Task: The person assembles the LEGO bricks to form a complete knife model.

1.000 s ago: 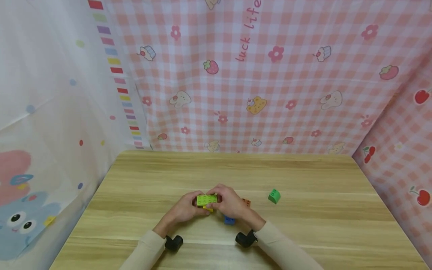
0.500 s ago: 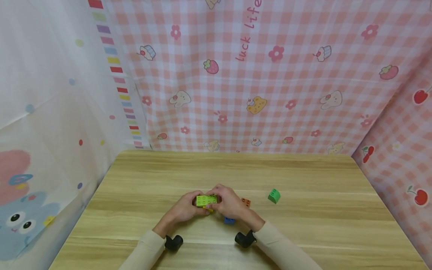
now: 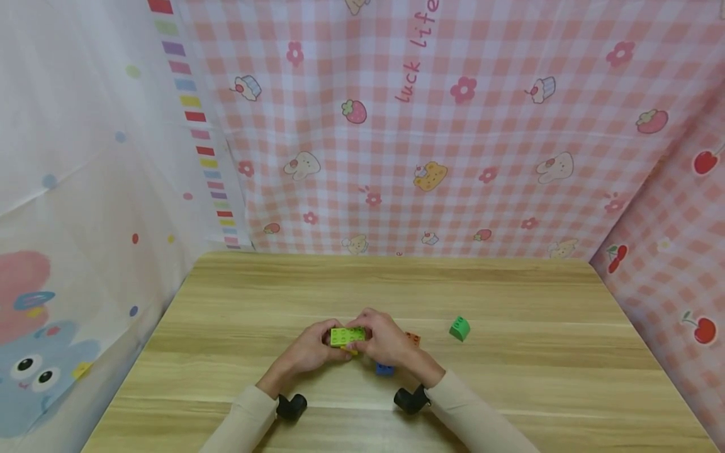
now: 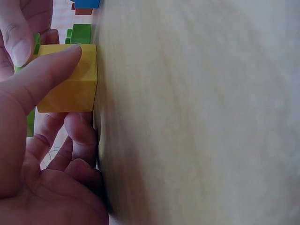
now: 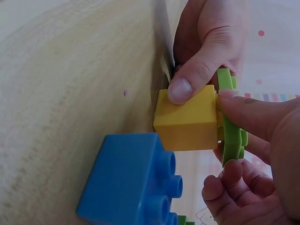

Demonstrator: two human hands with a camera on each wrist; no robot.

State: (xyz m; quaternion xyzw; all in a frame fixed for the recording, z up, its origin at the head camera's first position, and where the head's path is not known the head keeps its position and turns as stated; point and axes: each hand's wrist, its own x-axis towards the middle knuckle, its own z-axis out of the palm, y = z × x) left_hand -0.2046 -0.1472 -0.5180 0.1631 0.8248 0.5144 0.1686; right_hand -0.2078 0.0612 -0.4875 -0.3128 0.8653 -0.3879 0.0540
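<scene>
My left hand [image 3: 311,347] grips a yellow building block [image 5: 190,122] low at the tabletop, its thumb lying across one side. A lime-green studded plate [image 3: 341,336] sits over the block's top. In the right wrist view, some of the yellow studs show in a narrow gap between the two, so the plate is not flush there. My right hand [image 3: 386,340] pinches the plate, thumb on the near edge and fingers on the far edge. Close by the right hand stands a blue block [image 5: 119,173], studs up, partly hidden by that hand in the head view.
An orange-brown block [image 3: 413,340] lies just beyond the right hand, partly covered. Farther right on the wooden table [image 3: 510,390] rests a green block with a curved side [image 3: 460,329]. Patterned cloths [image 3: 396,145] hang behind the table and at both sides.
</scene>
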